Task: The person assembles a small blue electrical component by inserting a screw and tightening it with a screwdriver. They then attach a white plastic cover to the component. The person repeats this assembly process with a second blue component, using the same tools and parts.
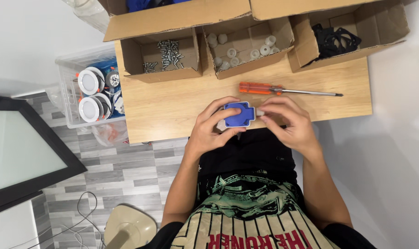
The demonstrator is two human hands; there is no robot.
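Blue plastic part (239, 114), squarish with rounded corners and a round recess in its upper face, sits just above the near edge of the table (172, 108), flat face up toward the camera; no long axis stands out. The left hand (212, 129) curls around its left side, fingers (218, 107) over the top edge and thumb under the near edge, grasping it. The right hand (288, 122) comes in from the right, wrist bent, its fingers pinched on a small white cylindrical piece (260, 112) held against the part's right edge. Beyond, an orange-handled screwdriver (283, 90) lies on the light wood-grain surface, long axis left to right, steel tip pointing right. Further back stand three open cardboard boxes: one with metal screws (165, 55), one with white plastic spacers (242, 50), one with black flat parts (334, 40).
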